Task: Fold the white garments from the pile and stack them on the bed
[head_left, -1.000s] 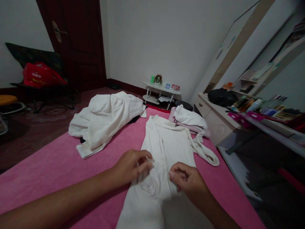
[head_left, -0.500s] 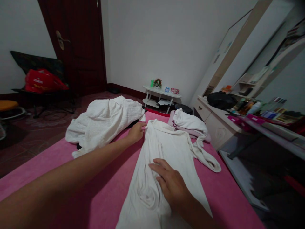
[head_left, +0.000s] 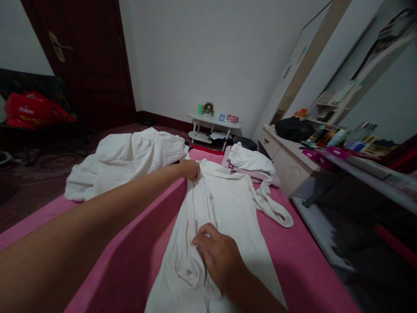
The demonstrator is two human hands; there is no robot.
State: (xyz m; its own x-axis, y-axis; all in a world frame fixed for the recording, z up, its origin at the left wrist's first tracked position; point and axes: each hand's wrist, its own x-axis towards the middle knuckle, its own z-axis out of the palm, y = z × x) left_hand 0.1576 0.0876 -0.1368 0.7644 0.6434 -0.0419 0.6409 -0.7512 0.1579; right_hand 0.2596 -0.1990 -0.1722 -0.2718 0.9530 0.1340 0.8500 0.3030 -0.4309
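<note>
A long white garment (head_left: 224,204) lies lengthwise on the pink bed cover (head_left: 140,243). My left hand (head_left: 189,168) reaches far out and pinches the garment's left shoulder near the collar. Nearer to me, my right hand (head_left: 215,254) is closed on a bunched fold in the garment's lower middle. One sleeve (head_left: 272,208) trails off to the right.
A crumpled white textured cloth (head_left: 124,158) lies at the far left of the bed. Folded white and pink clothes (head_left: 249,165) sit at the far end. A cluttered dresser (head_left: 309,152) stands on the right, with a small white table (head_left: 213,126) and a dark door (head_left: 84,65) beyond.
My left hand went from the garment's middle out to its shoulder and now grips it. My right hand lay flat half a second ago and has now closed on the fabric.
</note>
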